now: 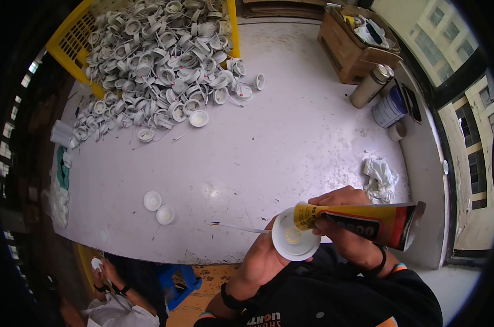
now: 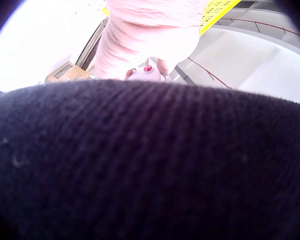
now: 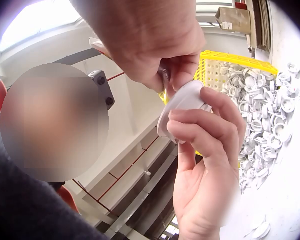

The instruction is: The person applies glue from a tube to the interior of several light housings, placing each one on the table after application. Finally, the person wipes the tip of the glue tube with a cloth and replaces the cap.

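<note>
Well, L hand (image 1: 258,261) grasped 1 round white plastic cap (image 1: 295,240) at the near table (image 1: 290,136) edge. R hand (image 1: 348,229) gripped 1 soft yellow-red glue tube (image 1: 367,219), tip in it. 2 loose caps (image 1: 152,200) lay left, 1 heap (image 1: 165,60) far left.

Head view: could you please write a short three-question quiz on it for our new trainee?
1. True or false: the right hand grips the glue tube.
2. What does the left hand hold? A) white round cap B) screwdriver C) phone
3. Fill in: the pile of white parts spills from a ____ crate.
Key: 1 true; 2 A; 3 yellow.
</note>
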The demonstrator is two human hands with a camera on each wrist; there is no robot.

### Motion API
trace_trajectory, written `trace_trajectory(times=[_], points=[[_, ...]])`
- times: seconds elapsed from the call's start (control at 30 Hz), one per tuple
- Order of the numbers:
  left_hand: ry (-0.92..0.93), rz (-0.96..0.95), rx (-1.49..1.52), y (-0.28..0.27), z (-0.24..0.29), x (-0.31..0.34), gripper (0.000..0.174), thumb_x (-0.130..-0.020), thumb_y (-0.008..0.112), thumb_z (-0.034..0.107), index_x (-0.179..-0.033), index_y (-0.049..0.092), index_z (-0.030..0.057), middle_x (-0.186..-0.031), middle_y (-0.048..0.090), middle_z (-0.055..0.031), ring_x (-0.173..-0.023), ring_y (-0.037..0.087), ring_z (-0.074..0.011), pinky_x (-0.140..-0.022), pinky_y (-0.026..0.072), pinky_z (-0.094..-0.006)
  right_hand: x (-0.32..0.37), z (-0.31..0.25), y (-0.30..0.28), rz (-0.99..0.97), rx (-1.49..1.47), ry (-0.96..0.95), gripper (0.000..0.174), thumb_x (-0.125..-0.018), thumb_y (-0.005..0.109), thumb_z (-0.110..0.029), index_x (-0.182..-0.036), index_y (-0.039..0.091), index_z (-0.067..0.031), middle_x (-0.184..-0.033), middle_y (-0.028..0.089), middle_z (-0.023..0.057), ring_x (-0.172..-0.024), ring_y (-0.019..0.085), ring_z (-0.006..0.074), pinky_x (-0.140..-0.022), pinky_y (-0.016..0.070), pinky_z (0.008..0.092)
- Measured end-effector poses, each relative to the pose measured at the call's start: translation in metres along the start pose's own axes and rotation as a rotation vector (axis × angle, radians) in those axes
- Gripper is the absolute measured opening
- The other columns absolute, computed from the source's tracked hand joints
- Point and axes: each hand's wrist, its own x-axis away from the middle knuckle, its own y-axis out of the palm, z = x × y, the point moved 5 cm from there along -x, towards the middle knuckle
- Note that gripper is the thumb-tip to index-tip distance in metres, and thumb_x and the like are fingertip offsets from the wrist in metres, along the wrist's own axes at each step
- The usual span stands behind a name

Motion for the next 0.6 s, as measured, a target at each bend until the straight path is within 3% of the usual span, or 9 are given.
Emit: trace_trajectory(times=[0.07, 0.13, 0.17, 0.23, 0.4, 0.5, 0.6], points=[[-0.004, 0.067, -0.018, -0.002, 0.002, 0.0, 0.061, -0.081, 0.037, 0.044, -0.123, 0.02, 0.0034, -0.118, 0.034, -0.0147, -0.101, 0.044, -0.0238, -0.077, 0.0433, -0.0387, 0.001, -0.002, -0.003, -0.01, 0.095, -0.05, 0.022, -0.068, 0.055, 0.004, -0.085, 0.042, -0.0003, -0.082, 0.051, 0.017, -0.068, 0.057, 0.0193, -0.049, 0.0491, 0.0231], [0.025, 0.064, -0.037, -0.002, 0.005, 0.0, 0.061, -0.08, 0.037, 0.044, -0.123, 0.021, 0.0033, -0.117, 0.035, -0.0149, -0.101, 0.044, -0.0241, -0.076, 0.0434, -0.039, 0.003, 0.0, -0.007, 0.005, -0.005, 0.015, 0.019, -0.072, 0.057, 0.0, -0.09, 0.05, -0.0024, -0.09, 0.052, 0.0125, -0.084, 0.056, 0.0215, -0.066, 0.0475, 0.027], [0.06, 0.066, -0.051, -0.002, 0.008, 0.001, 0.061, -0.08, 0.038, 0.044, -0.122, 0.021, 0.0031, -0.117, 0.035, -0.0152, -0.101, 0.044, -0.0245, -0.075, 0.0435, -0.0394, 0.003, -0.002, -0.01, 0.013, -0.004, 0.012, 0.019, -0.072, 0.057, 0.0, -0.09, 0.05, -0.0024, -0.09, 0.052, 0.0125, -0.084, 0.056, 0.0215, -0.066, 0.0475, 0.027], [0.079, 0.069, -0.061, -0.003, 0.01, 0.002, 0.06, -0.081, 0.037, 0.043, -0.122, 0.022, 0.0029, -0.117, 0.036, -0.0153, -0.101, 0.044, -0.025, -0.075, 0.0433, -0.0398, 0.001, -0.013, -0.01, -0.078, 0.285, -0.11, 0.022, -0.069, 0.059, 0.001, -0.089, 0.051, -0.0025, -0.088, 0.053, 0.0122, -0.08, 0.057, 0.0225, -0.062, 0.0479, 0.0259], [0.14, 0.119, -0.062, -0.01, 0.015, 0.004, 0.057, -0.082, 0.037, 0.04, -0.122, 0.022, 0.0027, -0.117, 0.036, -0.0152, -0.101, 0.044, -0.026, -0.076, 0.0425, -0.0409, -0.002, -0.029, -0.01, -0.119, 0.459, -0.155, 0.025, -0.061, 0.065, -0.002, -0.085, 0.057, -0.0028, -0.075, 0.056, 0.0068, -0.072, 0.057, 0.0166, -0.055, 0.0475, 0.0252], [0.17, 0.088, -0.042, -0.008, 0.015, 0.003, 0.055, -0.082, 0.036, 0.039, -0.122, 0.023, 0.0037, -0.118, 0.036, -0.0146, -0.103, 0.043, -0.0259, -0.077, 0.042, -0.0407, 0.003, -0.011, -0.008, -0.223, 0.276, -0.063, 0.024, -0.063, 0.064, -0.002, -0.086, 0.055, -0.0025, -0.077, 0.056, 0.0076, -0.071, 0.057, 0.0156, -0.057, 0.0467, 0.0241], [0.193, 0.205, -0.04, -0.012, 0.013, 0.005, 0.055, -0.082, 0.035, 0.04, -0.122, 0.024, 0.0033, -0.118, 0.036, -0.0135, -0.105, 0.041, -0.0253, -0.078, 0.0415, -0.039, 0.009, 0.007, -0.001, -0.386, 0.001, 0.073, 0.022, -0.067, 0.063, -0.003, -0.088, 0.054, -0.0019, -0.081, 0.056, 0.0089, -0.071, 0.056, 0.0141, -0.059, 0.0454, 0.0224]])
